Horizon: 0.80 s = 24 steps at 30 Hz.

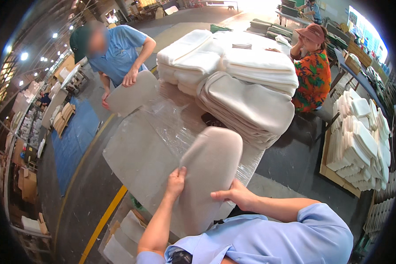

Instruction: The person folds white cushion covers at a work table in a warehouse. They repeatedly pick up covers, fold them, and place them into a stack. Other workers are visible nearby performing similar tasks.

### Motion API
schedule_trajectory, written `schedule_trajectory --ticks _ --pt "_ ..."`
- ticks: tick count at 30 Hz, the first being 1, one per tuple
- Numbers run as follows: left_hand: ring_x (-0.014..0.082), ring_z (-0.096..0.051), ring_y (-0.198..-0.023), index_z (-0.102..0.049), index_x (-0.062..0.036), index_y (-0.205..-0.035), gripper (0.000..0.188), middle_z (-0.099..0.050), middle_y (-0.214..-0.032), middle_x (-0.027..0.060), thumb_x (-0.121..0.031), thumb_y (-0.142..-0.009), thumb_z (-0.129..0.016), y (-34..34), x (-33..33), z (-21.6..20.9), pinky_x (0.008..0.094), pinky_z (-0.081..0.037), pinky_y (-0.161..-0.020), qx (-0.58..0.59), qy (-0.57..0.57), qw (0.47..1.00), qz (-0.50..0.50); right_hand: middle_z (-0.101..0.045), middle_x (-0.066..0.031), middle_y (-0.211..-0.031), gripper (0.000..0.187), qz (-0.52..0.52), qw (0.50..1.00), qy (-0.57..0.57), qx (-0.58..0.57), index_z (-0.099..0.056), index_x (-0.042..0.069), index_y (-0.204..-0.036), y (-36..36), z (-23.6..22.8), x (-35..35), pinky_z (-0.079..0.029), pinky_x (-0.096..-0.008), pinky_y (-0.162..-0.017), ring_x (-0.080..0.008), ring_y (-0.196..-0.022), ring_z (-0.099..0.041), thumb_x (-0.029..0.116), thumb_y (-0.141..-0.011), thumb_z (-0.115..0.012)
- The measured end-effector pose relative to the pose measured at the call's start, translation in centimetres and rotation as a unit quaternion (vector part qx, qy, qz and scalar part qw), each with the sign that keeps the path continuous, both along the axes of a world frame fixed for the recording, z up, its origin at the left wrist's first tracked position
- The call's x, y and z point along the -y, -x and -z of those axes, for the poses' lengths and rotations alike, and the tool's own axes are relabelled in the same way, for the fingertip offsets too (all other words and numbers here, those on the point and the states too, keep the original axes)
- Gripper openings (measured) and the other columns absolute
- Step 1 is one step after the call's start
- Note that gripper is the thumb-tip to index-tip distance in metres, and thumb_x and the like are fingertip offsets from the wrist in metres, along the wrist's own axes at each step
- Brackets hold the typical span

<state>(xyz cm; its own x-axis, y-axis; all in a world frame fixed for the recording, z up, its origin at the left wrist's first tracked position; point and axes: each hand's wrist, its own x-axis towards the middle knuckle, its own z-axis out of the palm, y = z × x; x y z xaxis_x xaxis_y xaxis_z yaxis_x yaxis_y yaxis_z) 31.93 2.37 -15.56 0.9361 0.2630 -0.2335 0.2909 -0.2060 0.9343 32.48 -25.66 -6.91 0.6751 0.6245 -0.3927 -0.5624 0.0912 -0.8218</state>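
A long grey pad [211,163] with rounded ends, smooth like felt or foam, is held tilted up over the near side of the table. My left hand [176,182] is closed on its left edge. From the other side my right hand [236,195] grips the right edge, thumb on top and the other fingers hidden beneath. Just beyond the pad rises a stack of similar grey pads [251,103]. Thick white pads [259,66] lie behind that stack, with another white pile [187,55] to their left.
Plastic film covers part of the table [136,141]. At the far left a co-worker [123,48] in blue holds another grey pad [134,94]. A second person [312,75] in an orange patterned shirt is at the right. White pads fill a pallet [339,178] there.
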Motion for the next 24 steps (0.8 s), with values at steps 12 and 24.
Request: schedule_trajectory --ticks 12,24 --pt "0.0444 -0.066 -0.100 -0.074 -0.0094 -0.116 0.031 -0.066 -0.102 0.0191 -0.035 -0.100 -0.064 5.6 5.6 6.2 0.0528 -0.052 -0.086 -0.032 -0.316 0.936 0.150 -0.074 -0.0144 -0.121 0.041 -0.514 0.827 0.105 0.202 -0.071 0.003 -0.125 -1.2 2.2 6.4 -0.053 -0.0394 -0.101 -0.0245 -0.117 -0.068 0.038 -0.108 -0.061" --pt "0.0385 -0.071 -0.109 -0.075 -0.0114 -0.124 0.043 -0.074 -0.118 0.0177 -0.039 -0.091 -0.076 5.4 4.3 2.6 0.0470 -0.056 -0.091 -0.074 -0.168 0.975 0.127 -0.073 -0.0091 -0.081 0.030 -0.546 0.666 0.428 0.275 -0.074 0.006 -0.117 -15.7 11.2 -4.1 -0.054 -0.0377 -0.052 -0.0193 -0.061 -0.068 0.027 -0.097 -0.068"
